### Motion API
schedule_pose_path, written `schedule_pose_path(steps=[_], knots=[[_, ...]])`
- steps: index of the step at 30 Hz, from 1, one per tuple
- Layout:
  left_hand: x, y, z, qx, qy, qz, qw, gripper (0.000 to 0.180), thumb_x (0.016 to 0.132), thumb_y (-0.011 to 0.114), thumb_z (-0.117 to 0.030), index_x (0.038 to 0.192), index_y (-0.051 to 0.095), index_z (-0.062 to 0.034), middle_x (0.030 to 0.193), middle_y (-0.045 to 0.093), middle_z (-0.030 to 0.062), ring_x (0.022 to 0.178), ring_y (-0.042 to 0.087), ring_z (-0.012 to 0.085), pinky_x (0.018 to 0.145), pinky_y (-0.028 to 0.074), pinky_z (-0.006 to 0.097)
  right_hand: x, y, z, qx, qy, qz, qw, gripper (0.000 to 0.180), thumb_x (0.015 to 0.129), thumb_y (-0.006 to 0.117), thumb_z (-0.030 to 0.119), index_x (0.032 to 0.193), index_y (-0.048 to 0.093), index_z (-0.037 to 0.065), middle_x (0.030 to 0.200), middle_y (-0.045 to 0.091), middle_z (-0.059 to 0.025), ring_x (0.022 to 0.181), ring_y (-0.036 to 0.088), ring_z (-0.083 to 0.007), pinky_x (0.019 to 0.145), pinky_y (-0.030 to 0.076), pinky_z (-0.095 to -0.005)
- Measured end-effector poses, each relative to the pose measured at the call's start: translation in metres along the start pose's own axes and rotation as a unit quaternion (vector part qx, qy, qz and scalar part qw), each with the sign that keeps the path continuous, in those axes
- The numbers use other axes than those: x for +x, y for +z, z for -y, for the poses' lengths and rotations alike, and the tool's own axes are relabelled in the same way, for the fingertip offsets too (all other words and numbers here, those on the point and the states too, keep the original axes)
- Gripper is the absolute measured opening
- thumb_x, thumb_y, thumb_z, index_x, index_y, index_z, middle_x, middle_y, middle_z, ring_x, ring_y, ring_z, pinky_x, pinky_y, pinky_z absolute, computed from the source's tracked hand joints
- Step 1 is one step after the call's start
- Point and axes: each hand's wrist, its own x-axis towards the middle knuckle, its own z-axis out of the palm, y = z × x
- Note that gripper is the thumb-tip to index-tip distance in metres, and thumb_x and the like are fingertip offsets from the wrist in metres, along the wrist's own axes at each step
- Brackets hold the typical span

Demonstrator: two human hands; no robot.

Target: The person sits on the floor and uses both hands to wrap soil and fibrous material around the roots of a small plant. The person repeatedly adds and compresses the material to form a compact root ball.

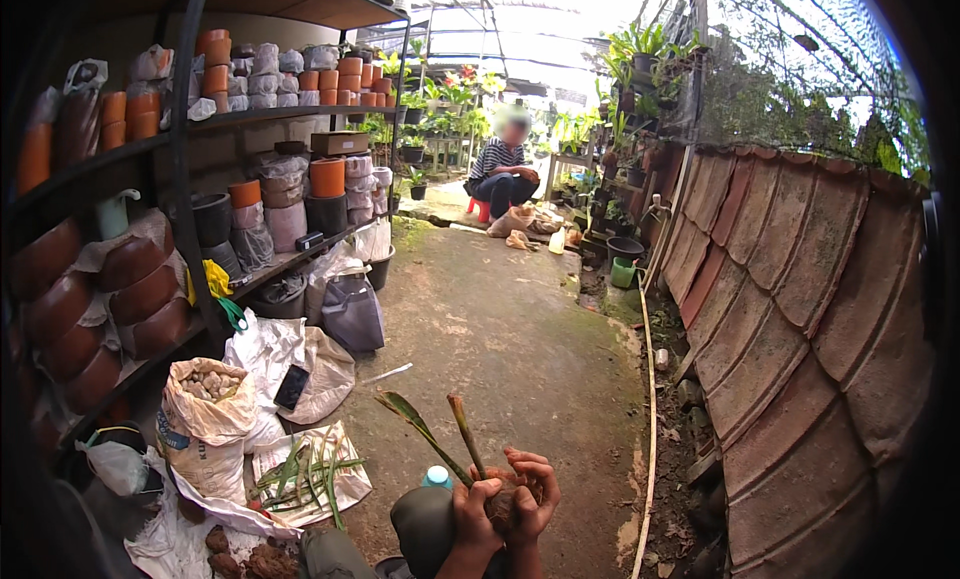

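Note:
Low in front of me, above my knee, both hands are cupped round the base of a plant. Two cut leaf stalks rise from it: a green blade leaning left and a shorter, browner stub. My left hand grips the base, its thumb pressed near the stalks. On the other side, my right hand curls its fingers round a dark brown clump that looks like roots or soil. Fingers and palms hide most of this clump. A bottle with a light blue cap stands just left of my hands.
Cut green leaves lie on a white sack at left, beside an open sack of stones and a phone. Shelves of pots line the left; stacked roof tiles line the right. Another person sits farther back.

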Motion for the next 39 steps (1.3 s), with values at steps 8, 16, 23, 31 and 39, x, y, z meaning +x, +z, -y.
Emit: schedule_pose_path(steps=[8, 16, 23, 31, 39], knots=[[0.0, -0.005, 0.006, 0.03, -0.022, 0.022, 0.999, 0.029, 0.085, 0.055, -0.019, 0.1, 0.056, 0.0061, 0.09, 0.063, 0.0127, 0.077, 0.064, 0.0173, 0.068, 0.055, 0.029, 0.001, -0.004, 0.009, -0.049, 0.027, -0.016, 0.998, 0.03, 0.078, 0.062, 0.024, 0.088, 0.065, -0.004, 0.105, 0.065, -0.0215, 0.111, 0.06, -0.0372, 0.099, 0.045, -0.0502], [-0.008, 0.02, 0.004, 0.058, -0.033, 0.037, 0.997, 0.039, 0.097, 0.052, -0.034, 0.105, 0.056, 0.0042, 0.092, 0.062, 0.01, 0.084, 0.065, 0.0163, 0.071, 0.055, 0.03, 0.001, -0.021, 0.001, -0.03, -0.039, -0.046, 0.998, 0.035, 0.082, 0.062, 0.031, 0.078, 0.062, -0.004, 0.091, 0.065, -0.0197, 0.101, 0.063, -0.0354, 0.095, 0.046, -0.0481], [0.001, 0.014, 0.023, 0.017, -0.13, 0.034, 0.991, 0.037, 0.099, 0.052, -0.038, 0.104, 0.057, -0.002, 0.094, 0.062, 0.0056, 0.081, 0.063, 0.0107, 0.07, 0.053, 0.025, 0.004, -0.036, 0.01, -0.151, -0.081, -0.074, 0.983, 0.03, 0.084, 0.065, 0.026, 0.077, 0.064, -0.003, 0.088, 0.068, -0.0181, 0.086, 0.066, -0.0272, 0.081, 0.051, -0.0398], [0.005, 0.021, 0.045, 0.114, -0.022, -0.039, 0.992, 0.036, 0.086, 0.074, -0.028, 0.105, 0.058, -0.0029, 0.098, 0.061, 0.0043, 0.087, 0.061, 0.0128, 0.076, 0.051, 0.026, 0.011, -0.037, 0.009, -0.136, 0.003, -0.029, 0.99, 0.043, 0.098, 0.047, 0.038, 0.098, 0.063, -0.002, 0.105, 0.064, -0.0151, 0.099, 0.06, -0.0235, 0.086, 0.046, -0.0342], [-0.001, 0.031, 0.058, 0.029, -0.054, -0.019, 0.998, 0.022, 0.084, 0.064, -0.01, 0.103, 0.06, 0.0005, 0.093, 0.063, 0.0062, 0.082, 0.064, 0.0148, 0.073, 0.055, 0.028, 0.022, -0.042, 0.043, -0.088, 0.211, -0.107, 0.968, 0.038, 0.094, 0.041, 0.021, 0.117, 0.055, -0.005, 0.118, 0.057, -0.0184, 0.101, 0.061, -0.0268, 0.09, 0.049, -0.0372]])
